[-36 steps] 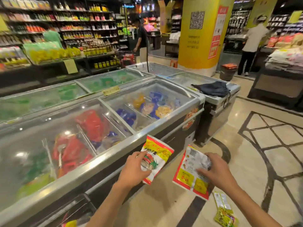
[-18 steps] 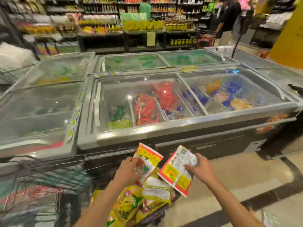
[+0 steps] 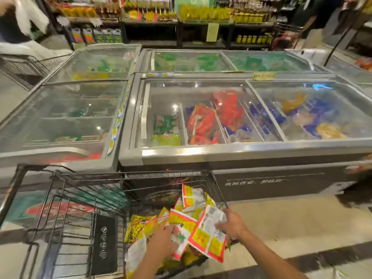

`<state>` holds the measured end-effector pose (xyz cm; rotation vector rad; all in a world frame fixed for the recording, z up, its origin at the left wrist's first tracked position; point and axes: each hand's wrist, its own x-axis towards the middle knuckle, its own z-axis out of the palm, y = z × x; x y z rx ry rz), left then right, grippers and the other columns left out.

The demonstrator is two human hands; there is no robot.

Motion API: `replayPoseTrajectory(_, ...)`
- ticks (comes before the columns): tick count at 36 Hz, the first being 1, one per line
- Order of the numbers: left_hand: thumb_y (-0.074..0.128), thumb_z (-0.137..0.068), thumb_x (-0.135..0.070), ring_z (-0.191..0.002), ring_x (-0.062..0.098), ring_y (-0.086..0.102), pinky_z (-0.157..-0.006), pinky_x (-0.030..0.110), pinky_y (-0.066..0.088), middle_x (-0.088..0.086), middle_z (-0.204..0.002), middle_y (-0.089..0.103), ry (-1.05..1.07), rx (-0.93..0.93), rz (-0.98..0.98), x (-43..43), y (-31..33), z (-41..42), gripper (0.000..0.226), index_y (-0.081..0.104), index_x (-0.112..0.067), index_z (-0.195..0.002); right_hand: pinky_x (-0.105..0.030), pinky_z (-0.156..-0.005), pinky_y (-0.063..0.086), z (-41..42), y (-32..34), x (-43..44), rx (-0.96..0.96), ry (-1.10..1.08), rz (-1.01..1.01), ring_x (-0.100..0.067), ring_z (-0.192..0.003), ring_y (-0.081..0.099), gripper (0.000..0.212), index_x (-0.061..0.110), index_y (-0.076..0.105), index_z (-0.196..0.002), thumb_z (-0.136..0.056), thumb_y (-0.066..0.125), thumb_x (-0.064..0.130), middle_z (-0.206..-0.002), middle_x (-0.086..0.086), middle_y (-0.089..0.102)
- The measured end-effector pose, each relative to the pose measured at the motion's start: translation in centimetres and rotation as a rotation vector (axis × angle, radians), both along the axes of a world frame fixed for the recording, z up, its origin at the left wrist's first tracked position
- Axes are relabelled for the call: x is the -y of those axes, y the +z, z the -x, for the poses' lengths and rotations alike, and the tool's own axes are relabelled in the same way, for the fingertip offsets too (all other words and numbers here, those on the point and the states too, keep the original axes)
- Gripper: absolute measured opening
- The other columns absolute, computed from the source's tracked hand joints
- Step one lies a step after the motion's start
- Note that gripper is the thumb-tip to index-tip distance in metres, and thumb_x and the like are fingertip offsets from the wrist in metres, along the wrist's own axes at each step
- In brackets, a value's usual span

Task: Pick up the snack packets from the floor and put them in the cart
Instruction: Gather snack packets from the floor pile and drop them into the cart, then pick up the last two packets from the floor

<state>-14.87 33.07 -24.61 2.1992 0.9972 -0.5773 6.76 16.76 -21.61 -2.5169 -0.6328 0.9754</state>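
Observation:
A black wire cart (image 3: 213, 179) stands in front of me against the freezers, with several yellow and red snack packets (image 3: 141, 228) piled in its right end. My left hand (image 3: 163, 241) grips a red-and-yellow packet (image 3: 182, 231) low over that pile. My right hand (image 3: 231, 225) holds a second packet (image 3: 209, 236), back side up, by its top edge just above the cart's right corner. Both packets overlap each other above the pile.
Glass-topped chest freezers (image 3: 221, 154) full of frozen goods run right behind the cart. Stocked shelves (image 3: 201, 21) line the aisle beyond. A person (image 3: 14, 23) stands at the far left, another at the far right. Tiled floor (image 3: 291, 228) lies to my right.
My view has swung left from the floor to the cart. Both hands have carried their packets down from chest height into the cart's right end.

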Motion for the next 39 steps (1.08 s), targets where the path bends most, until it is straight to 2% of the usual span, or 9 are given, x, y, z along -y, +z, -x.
replayPoseTrajectory(6, 0.051, -0.077, -0.026, -0.140, 0.031, 0.027, -0.115, 0.045, 0.031, 0.006, -0.148, 0.033, 0.076, -0.006, 0.102, 0.2, -2.1, 0.3, 0.071, 0.032, -0.033, -0.146, -0.030, -0.071, 0.052, 0.3, -1.7, -0.3, -0.004, 0.009, -0.032, -0.014, -0.078, 0.062, 0.033, 0.023, 0.053, -0.098, -0.074, 0.076, 0.027, -0.087, 0.004, 0.065)
replayPoseTrajectory(12, 0.052, -0.081, -0.037, -0.142, 0.028, 0.030, -0.114, 0.045, 0.032, 0.002, -0.151, 0.036, 0.050, 0.038, 0.115, -1.2, -3.7, -0.2, 0.072, 0.028, -0.037, -0.149, -0.011, -0.055, 0.044, 0.2, 0.2, -0.6, -0.027, -0.023, -0.165, 0.000, -0.067, 0.058, 0.021, 0.019, 0.057, -0.093, -0.080, 0.072, 0.015, -0.080, 0.009, 0.063)
replayPoseTrajectory(14, 0.050, -0.078, -0.044, -0.139, 0.029, 0.034, -0.109, 0.051, 0.038, 0.002, -0.150, 0.041, 0.004, 0.057, 0.069, -1.9, -3.4, -1.0, 0.072, 0.027, -0.044, -0.146, -0.018, -0.063, 0.051, -0.3, 0.5, -0.6, 0.003, 0.014, -0.176, -0.002, -0.070, 0.062, 0.016, 0.020, 0.060, -0.092, -0.081, 0.072, 0.017, -0.086, 0.006, 0.066)
replayPoseTrajectory(17, 0.053, -0.089, -0.047, -0.141, 0.027, 0.032, -0.111, 0.049, 0.036, 0.000, -0.155, 0.033, -0.082, 0.136, -0.028, -2.7, 0.1, -3.0, 0.069, 0.023, -0.041, -0.150, -0.023, -0.086, 0.049, -1.5, 1.8, -0.4, 0.052, 0.097, -0.137, -0.015, -0.099, 0.060, 0.037, 0.015, 0.057, -0.119, -0.084, 0.067, 0.017, -0.113, 0.000, 0.054)
replayPoseTrajectory(20, 0.053, -0.090, -0.050, -0.142, 0.024, 0.030, -0.111, 0.052, 0.032, -0.005, -0.153, 0.035, -0.164, 0.263, -0.090, -3.7, 5.5, -6.3, 0.065, 0.026, -0.043, -0.149, -0.027, -0.102, 0.041, -3.3, 4.5, -0.1, 0.163, 0.202, -0.169, -0.017, -0.118, 0.051, 0.046, 0.013, 0.051, -0.129, -0.085, 0.065, 0.017, -0.127, -0.003, 0.048)
replayPoseTrajectory(24, 0.058, -0.090, -0.039, -0.137, 0.023, 0.038, -0.111, 0.051, 0.035, -0.001, -0.149, 0.043, -0.275, 0.409, -0.133, -4.8, 11.1, -11.4, 0.066, 0.029, -0.038, -0.149, -0.025, -0.103, 0.040, -6.2, 10.1, 1.0, 0.295, 0.200, -0.274, -0.011, -0.118, 0.050, 0.044, 0.015, 0.052, -0.131, -0.088, 0.063, 0.020, -0.127, 0.003, 0.050)
replayPoseTrajectory(29, 0.056, -0.095, -0.035, -0.139, 0.020, 0.036, -0.117, 0.035, 0.026, 0.000, -0.151, 0.041, -0.459, 0.567, -0.211, -2.9, 18.5, -18.1, 0.061, 0.032, -0.028, -0.150, -0.012, -0.093, 0.043, -9.7, 16.1, 5.2, 0.383, 0.089, -0.411, 0.001, -0.103, 0.052, 0.035, 0.019, 0.057, -0.123, -0.088, 0.064, 0.015, -0.116, 0.010, 0.051)
replayPoseTrajectory(33, 0.055, -0.096, -0.038, -0.137, 0.014, 0.037, -0.114, 0.033, 0.030, -0.006, -0.149, 0.042, -0.580, 0.663, -0.237, 0.7, 22.2, -23.1, 0.057, 0.032, -0.036, -0.148, 0.005, -0.086, 0.029, -12.0, 18.7, 10.6, 0.539, 0.009, -0.452, 0.005, -0.098, 0.050, 0.031, 0.017, 0.061, -0.116, -0.086, 0.065, 0.011, -0.114, 0.010, 0.050)
replayPoseTrajectory(39, 0.056, -0.093, -0.036, -0.133, 0.017, 0.040, -0.110, 0.041, 0.036, -0.005, -0.146, 0.045, -0.766, 0.715, -0.248, 8.7, 24.5, -30.3, 0.058, 0.033, -0.039, -0.147, -0.025, -0.098, 0.044, -15.2, 19.7, 21.7, 0.601, -0.138, -0.465, -0.006, -0.108, 0.054, 0.026, 0.018, 0.063, -0.113, -0.087, 0.064, 0.014, -0.119, 0.007, 0.049)
